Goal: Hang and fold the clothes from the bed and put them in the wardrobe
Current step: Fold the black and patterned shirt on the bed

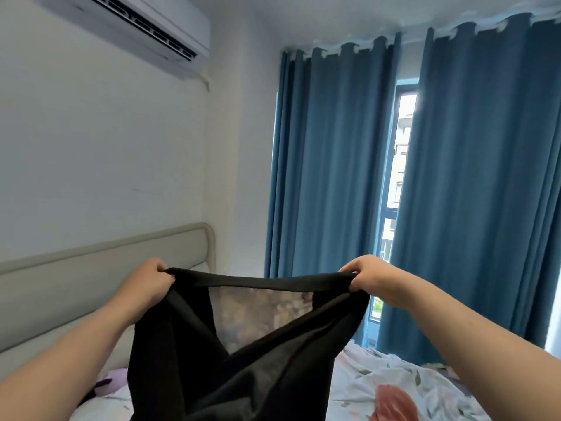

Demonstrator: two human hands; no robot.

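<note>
Head view, both arms extended forward over the bed (394, 378).

Left hand (148, 281): fingers curled tight around one end of the upper edge of a black garment (243, 369); knuckles face the camera, fingertips tucked into the cloth and not visible.

Right hand (368, 276): fingers curled over the other end of the same edge, thumb side toward the camera, pinching the bunched fabric.

Black garment: held up in the air between the two hands, above the bed. The top edge runs as a taut dark band from hand to hand, sagging slightly in the middle. Below the band the cloth opens into a gap through which a blurred pale patterned surface shows; what that surface is cannot be told. Two dark sections hang down from the hands and cross low in the frame, running out of the bottom edge. Type of garment cannot be told.

Bed: white sheet with a leaf print and a pink patch (394, 402) at lower right; a lilac item (118, 376) lies at lower left near the beige padded headboard (91, 268).

Surroundings: white wall with an air conditioner (145, 22) high at upper left; blue curtains (334, 162) at right, parted over a strip of bright window (402, 153)
</note>
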